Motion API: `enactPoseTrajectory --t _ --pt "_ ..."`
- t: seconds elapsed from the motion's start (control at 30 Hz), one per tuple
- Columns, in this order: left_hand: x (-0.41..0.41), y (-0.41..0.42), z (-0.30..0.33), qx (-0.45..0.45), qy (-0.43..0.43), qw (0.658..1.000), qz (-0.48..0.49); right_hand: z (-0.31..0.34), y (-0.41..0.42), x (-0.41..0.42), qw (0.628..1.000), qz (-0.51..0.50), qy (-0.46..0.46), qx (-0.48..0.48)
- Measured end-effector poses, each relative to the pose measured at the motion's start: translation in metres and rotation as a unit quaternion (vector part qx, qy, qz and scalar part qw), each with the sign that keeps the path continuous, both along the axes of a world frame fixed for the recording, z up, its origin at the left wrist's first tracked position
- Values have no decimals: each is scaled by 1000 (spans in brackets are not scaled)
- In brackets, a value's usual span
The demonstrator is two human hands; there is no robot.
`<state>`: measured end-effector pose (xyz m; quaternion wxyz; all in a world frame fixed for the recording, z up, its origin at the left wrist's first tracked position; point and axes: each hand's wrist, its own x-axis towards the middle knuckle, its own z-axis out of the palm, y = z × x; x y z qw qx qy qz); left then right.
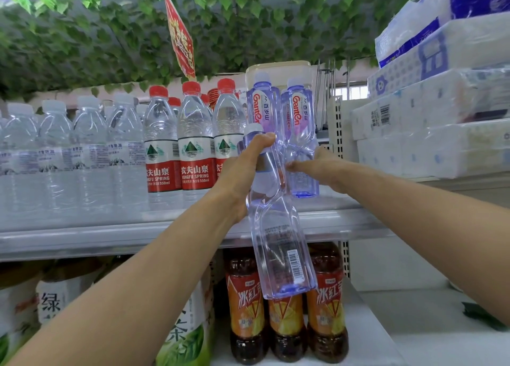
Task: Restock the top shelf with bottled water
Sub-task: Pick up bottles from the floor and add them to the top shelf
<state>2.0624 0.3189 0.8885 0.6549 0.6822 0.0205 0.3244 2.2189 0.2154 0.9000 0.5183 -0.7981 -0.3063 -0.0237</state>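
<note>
Top shelf (110, 236), left end: clear white-capped bottles (55, 150). Next: red-label bottles (176, 145). Left hand (245, 169) grips a purple-tinted water bottle (281, 249) by its neck, thumb across the top; the bottle hangs tilted, base below the shelf edge, before iced-tea bottles (287, 324). Right hand (317, 164) wraps the waist of a purple bottle (300, 145) standing on the shelf beside another. Far right: tissue packs (441, 117).

Clear, violet-tinted glossy plastic forms the held water bottle (278, 244), its printed label (295, 263) smooth. Red-capped bottles (194, 145) beside it are transparent ribbed plastic with shiny film wrappers. The top shelf (110, 236) shows a smooth, pale, glossy edge. Tissue packs (430, 128) wear crinkled, shiny plastic film.
</note>
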Motion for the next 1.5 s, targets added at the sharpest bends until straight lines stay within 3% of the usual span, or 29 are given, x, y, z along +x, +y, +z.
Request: enactPoseTrajectory --t 0.13,0.27,0.37,0.47,0.57,0.63,0.73,0.8,0.93,1.03,1.1,1.17,1.23,1.3,1.5 --pt "-4 -1 0 -6 16 1000 1 -1 -5 -16 999 -27 -36 -22" --pt "-13 -4 0 -14 14 1000 -5 1 -24 -66 972 -103 -206 44" --pt "-22 -7 8 -28 -9 1000 7 -9 -36 -117 965 -14 -241 99" --pt "-32 -11 22 -87 -60 993 46 -29 -40 -158 976 92 -199 9" --pt "-43 -15 34 -118 -87 988 49 -49 -33 -171 956 23 -277 -97" --pt "-52 -15 39 -113 -88 989 41 -54 -31 -172 955 -7 -291 -51" --pt "-61 -9 44 -85 -74 994 -4 -54 -34 -170 977 122 -156 76" --pt "-65 -2 41 -64 -63 995 -36 -57 -33 -168 967 204 -52 143" --pt "-68 9 29 -90 -48 988 -114 -66 -27 -162 900 363 129 205" --pt "-67 10 20 -106 -49 985 -128 -73 -26 -162 827 482 212 197" --pt "-64 9 19 -110 -58 986 -113 -75 -26 -162 799 509 253 198" --pt "-63 8 20 -109 -72 988 -83 -73 -26 -164 838 465 222 180" --pt "-62 5 25 -102 -80 991 -38 -68 -25 -171 931 330 95 124" --pt "-61 -2 29 -70 -88 993 31 -62 -22 -177 980 176 -23 89" --pt "-63 -17 56 101 -127 987 17 -36 -26 -166 967 102 -149 177"
